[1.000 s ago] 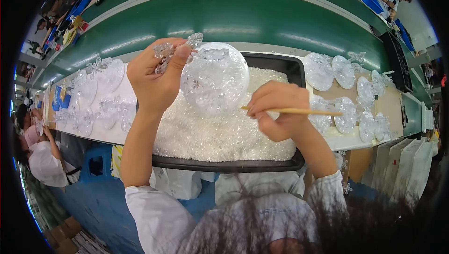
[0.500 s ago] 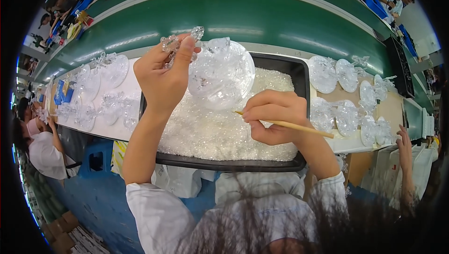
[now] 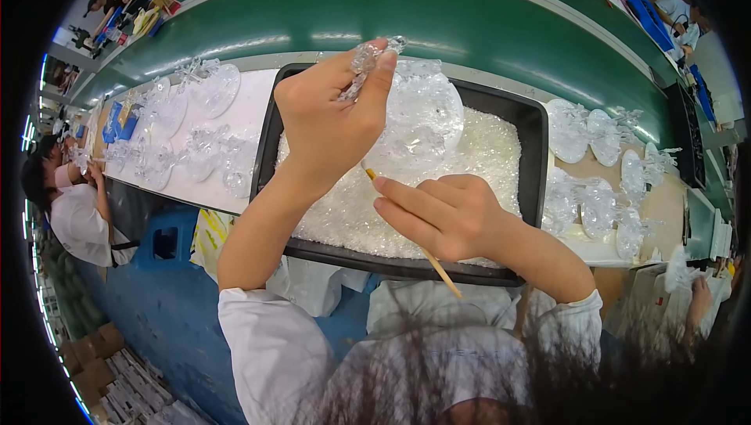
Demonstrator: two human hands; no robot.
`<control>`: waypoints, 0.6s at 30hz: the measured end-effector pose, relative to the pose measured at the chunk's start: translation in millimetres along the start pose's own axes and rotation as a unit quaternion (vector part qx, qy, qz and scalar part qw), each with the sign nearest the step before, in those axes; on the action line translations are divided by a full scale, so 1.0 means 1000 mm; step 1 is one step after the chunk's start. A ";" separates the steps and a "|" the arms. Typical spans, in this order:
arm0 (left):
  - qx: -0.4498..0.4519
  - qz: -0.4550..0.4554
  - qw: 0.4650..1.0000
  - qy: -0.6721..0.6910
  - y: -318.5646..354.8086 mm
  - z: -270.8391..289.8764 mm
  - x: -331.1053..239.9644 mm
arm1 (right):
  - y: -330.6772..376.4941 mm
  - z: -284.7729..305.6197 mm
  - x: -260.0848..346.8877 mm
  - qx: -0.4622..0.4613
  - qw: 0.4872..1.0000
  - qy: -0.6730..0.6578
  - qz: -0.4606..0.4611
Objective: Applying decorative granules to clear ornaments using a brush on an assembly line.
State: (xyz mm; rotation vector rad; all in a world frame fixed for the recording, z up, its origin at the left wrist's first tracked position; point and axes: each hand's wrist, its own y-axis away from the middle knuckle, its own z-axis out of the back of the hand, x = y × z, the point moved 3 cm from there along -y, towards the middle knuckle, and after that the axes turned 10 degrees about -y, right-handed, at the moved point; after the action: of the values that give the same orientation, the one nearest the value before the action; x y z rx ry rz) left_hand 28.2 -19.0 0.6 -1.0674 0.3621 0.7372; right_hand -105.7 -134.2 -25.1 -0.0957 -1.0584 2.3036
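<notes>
My left hand [image 3: 332, 108] is closed on the upper part of a clear crystal-like ornament [image 3: 426, 116] with a round, faceted disc. The ornament is tilted over a black tray [image 3: 536, 182] filled with whitish glassy granules [image 3: 344, 225]. Between the thumb and fingers of my right hand [image 3: 450, 217] is a thin wooden stick [image 3: 440, 272]. Its yellowish tip points up and left, just below the disc's lower edge. My left hand hides part of the ornament, and whether the tip touches it I cannot tell.
Several clear disc ornaments [image 3: 215, 92] stand on the white table at the left, and more ornaments [image 3: 598, 206] at the right. A green ledge [image 3: 438, 14] runs behind the tray. One co-worker [image 3: 78, 221] sits far left; another person's hand [image 3: 698, 300] holds a clear piece at right.
My right hand has swung the stick, so its tip moved left and its rear end now points down. The ornament has turned and sits nearer my left wrist. The whole view has shifted slightly.
</notes>
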 end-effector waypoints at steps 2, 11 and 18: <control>0.002 -0.004 1.000 -0.008 0.000 0.000 -0.001 | -0.001 -0.003 0.000 -0.001 0.998 0.055 0.005; 0.002 -0.033 0.999 -0.037 0.000 0.002 -0.006 | -0.002 -0.008 0.000 0.022 0.998 0.065 -0.012; -0.015 -0.047 0.998 -0.033 0.001 0.002 -0.006 | 0.006 -0.001 0.004 0.016 0.999 0.032 -0.007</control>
State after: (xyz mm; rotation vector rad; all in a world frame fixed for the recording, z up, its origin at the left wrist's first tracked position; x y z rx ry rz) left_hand 23.0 -19.0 4.4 -1.0772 0.2435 0.6947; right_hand -111.9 -134.2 -29.5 -0.1479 -0.9866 2.2890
